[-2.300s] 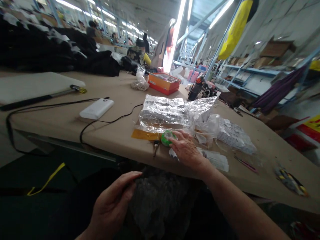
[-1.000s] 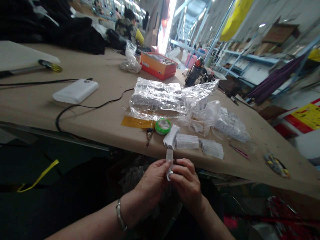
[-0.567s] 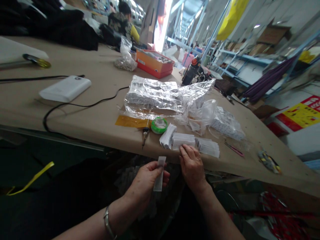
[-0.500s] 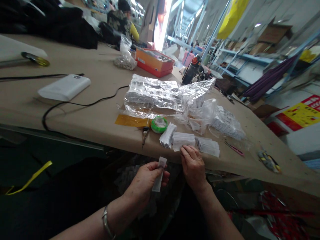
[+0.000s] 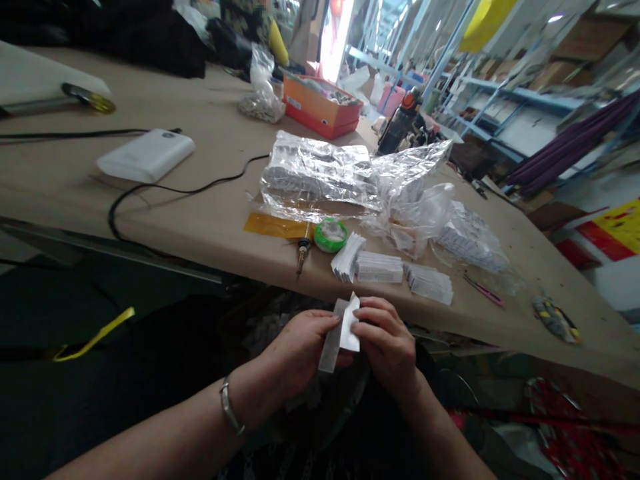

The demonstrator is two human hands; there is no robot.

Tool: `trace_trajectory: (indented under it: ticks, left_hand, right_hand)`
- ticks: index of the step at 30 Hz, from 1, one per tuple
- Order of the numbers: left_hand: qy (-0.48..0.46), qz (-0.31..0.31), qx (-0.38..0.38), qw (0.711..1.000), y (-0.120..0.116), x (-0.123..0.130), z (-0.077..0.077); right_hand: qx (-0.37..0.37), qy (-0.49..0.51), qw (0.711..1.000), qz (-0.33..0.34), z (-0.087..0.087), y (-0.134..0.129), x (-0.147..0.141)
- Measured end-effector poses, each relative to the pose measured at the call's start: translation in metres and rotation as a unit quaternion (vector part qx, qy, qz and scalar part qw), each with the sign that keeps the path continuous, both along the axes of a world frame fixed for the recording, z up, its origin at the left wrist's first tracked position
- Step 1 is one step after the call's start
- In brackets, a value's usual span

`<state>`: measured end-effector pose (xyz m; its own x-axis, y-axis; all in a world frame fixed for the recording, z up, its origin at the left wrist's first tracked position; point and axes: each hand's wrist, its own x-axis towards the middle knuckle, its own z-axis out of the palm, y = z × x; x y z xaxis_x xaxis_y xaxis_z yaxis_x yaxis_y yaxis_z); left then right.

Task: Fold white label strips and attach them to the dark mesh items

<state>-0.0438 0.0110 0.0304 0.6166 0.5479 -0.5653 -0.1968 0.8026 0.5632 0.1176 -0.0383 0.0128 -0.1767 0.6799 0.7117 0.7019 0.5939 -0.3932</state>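
Observation:
Below the table edge, my left hand (image 5: 303,350) pinches a narrow translucent strip (image 5: 330,350) between thumb and fingers. My right hand (image 5: 387,340) holds a white paper slip (image 5: 352,327) up against that strip, its fingers closed on the slip's right side. The two pieces overlap or touch; I cannot tell which. On the table just beyond my hands lie three groups of paper slips: a fanned left stack (image 5: 347,257), a middle stack (image 5: 379,268) and a right stack (image 5: 429,285). A round green tin (image 5: 331,235) and a soldering iron (image 5: 303,252) sit left of them.
Crinkled clear plastic bags (image 5: 320,177) cover the table's middle. A white power bank (image 5: 146,157) and black cable lie left, an orange box (image 5: 323,107) at the back. Pink tweezers (image 5: 483,291) and yellow-handled pliers (image 5: 556,320) lie right. Part of another person shows at the far side.
My right hand has come back from the middle stack with a white slip and brought it to the strip in my left hand. The camera view has shifted slightly.

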Motion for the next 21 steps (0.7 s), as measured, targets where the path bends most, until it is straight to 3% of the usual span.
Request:
trace_trajectory:
  ticks: [6, 13, 19, 21]
  left_hand:
    - [-0.075, 0.052, -0.037, 0.995, -0.002, -0.002, -0.005]
    - [-0.069, 0.017, -0.013, 0.997, -0.005, -0.005, -0.002]
    - [-0.016, 0.019, -0.016, 1.0, -0.005, -0.007, 0.0]
    - [0.028, 0.014, -0.02, 0.999, -0.004, -0.008, 0.001]
  right_hand:
    - [-0.014, -0.079, 0.995, 0.057, -0.008, -0.004, -0.016]
    - [-0.015, -0.088, 0.994, 0.066, -0.009, -0.004, -0.018]
    - [-0.03, -0.098, 0.994, 0.047, -0.003, -0.012, -0.009]
    - [-0.03, -0.088, 0.995, -0.019, 0.0, -0.014, 0.009]
